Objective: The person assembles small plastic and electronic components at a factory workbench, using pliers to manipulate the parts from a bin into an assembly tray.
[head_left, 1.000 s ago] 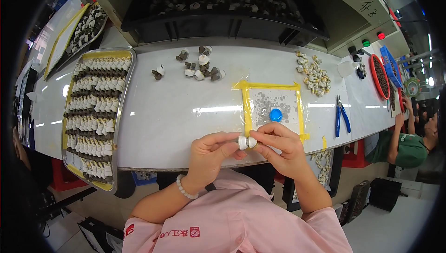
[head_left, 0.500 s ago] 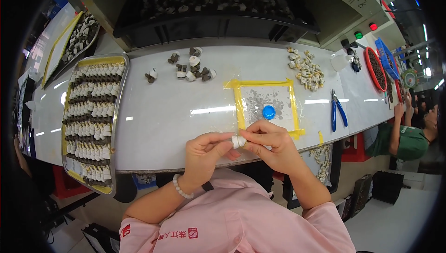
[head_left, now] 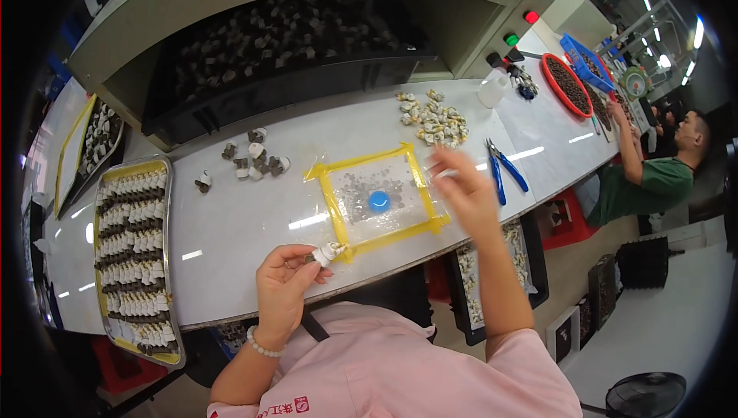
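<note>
Near the front edge of the table my left hand [head_left: 286, 289] pinches a small white figurine [head_left: 327, 253], dark at its lower end, with yellowish tips pointing right. My right hand [head_left: 464, 187] is raised over the table, just right of a yellow-taped square [head_left: 427, 227], and its fingers are smeared by motion. Closest beyond it lies a pile of small white-and-yellow pieces [head_left: 436, 120]. A blue cap [head_left: 379, 201] sits inside the taped square. Several loose white-and-dark pieces [head_left: 254, 164] lie left of it.
Rows of figurines fill a metal tray [head_left: 171, 241] at left. A black bin [head_left: 292, 84] of pieces sits in the housing ahead. Blue-handled pliers [head_left: 503, 172], a clear bottle [head_left: 493, 89] and a red basket [head_left: 565, 84] are at right. A person in green [head_left: 653, 187] works beyond.
My right hand has let go of the figurine and moved up and right, toward the white-and-yellow pile. My left hand keeps the figurine. The view has turned and shifted.
</note>
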The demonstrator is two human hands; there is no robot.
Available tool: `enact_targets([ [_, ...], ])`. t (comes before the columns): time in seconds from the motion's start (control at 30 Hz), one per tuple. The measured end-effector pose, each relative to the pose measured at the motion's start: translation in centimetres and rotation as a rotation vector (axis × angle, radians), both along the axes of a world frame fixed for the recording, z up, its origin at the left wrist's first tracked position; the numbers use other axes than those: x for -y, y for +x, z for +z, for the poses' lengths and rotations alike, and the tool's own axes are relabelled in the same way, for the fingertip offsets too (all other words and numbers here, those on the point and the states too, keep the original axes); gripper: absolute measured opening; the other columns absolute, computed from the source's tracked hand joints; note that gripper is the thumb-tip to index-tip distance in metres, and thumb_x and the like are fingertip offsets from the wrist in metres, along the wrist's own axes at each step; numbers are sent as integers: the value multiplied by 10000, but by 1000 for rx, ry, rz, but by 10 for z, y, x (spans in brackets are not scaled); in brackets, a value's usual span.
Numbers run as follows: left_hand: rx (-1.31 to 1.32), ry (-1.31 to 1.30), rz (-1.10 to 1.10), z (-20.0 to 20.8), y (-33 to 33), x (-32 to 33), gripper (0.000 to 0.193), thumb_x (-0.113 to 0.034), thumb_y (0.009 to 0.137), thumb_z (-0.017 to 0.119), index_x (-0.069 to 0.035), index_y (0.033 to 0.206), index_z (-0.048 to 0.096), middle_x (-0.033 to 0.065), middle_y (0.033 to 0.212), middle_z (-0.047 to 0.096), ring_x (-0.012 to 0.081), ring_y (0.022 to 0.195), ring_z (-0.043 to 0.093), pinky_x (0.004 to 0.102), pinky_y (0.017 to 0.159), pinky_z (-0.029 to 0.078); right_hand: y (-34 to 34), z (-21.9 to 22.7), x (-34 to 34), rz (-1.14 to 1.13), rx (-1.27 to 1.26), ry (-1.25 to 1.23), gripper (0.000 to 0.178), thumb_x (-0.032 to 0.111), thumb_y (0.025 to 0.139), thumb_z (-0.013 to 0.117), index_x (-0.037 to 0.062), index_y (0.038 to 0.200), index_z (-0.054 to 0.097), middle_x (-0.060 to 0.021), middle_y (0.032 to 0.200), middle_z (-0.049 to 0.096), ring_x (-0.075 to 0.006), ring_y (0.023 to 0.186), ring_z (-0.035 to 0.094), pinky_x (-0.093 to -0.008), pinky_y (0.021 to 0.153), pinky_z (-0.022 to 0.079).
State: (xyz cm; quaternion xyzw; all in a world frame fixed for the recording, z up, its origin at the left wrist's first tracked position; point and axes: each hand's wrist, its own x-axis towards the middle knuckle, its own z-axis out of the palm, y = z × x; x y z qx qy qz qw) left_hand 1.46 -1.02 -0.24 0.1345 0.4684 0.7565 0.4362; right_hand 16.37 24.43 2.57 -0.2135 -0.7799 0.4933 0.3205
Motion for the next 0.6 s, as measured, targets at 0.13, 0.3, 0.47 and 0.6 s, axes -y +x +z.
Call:
enact_targets([
  [0.13,-113,14,121,18,-23,37,259,74,823,584,12,1060,498,134,976,618,189,848,627,280,734,504,25,-18,-130,-438,-160,-65,582,55,840,641,5,1365,394,-156,1331,459,-226,1180,488,-299,939,443],
  [0.3,-413,-84,527,42,-60,113,312,96,817,575,26,1118,525,74,961,607,131,869,590,243,755,470,68,-58,-269,-422,84,-67,775,263,816,685,100,1448,268,-144,1413,360,-223,1265,391,-400,1021,295],
  [0.47,-794,-520,964,57,-87,232,271,51,824,616,20,1092,590,29,950,598,59,740,548,180,637,428,55,-91,-349,-368,278,50,655,309,795,715,39,1328,447,-58,1130,585,-143,947,578,-260,754,447],
  [0.6,-890,-834,1073,38,-96,306,238,28,812,631,-8,1047,619,20,890,610,74,752,571,213,665,457,25,-79,-330,-355,212,-185,471,274,842,674,39,1230,549,-51,1090,598,-144,965,582,-279,759,474],
])
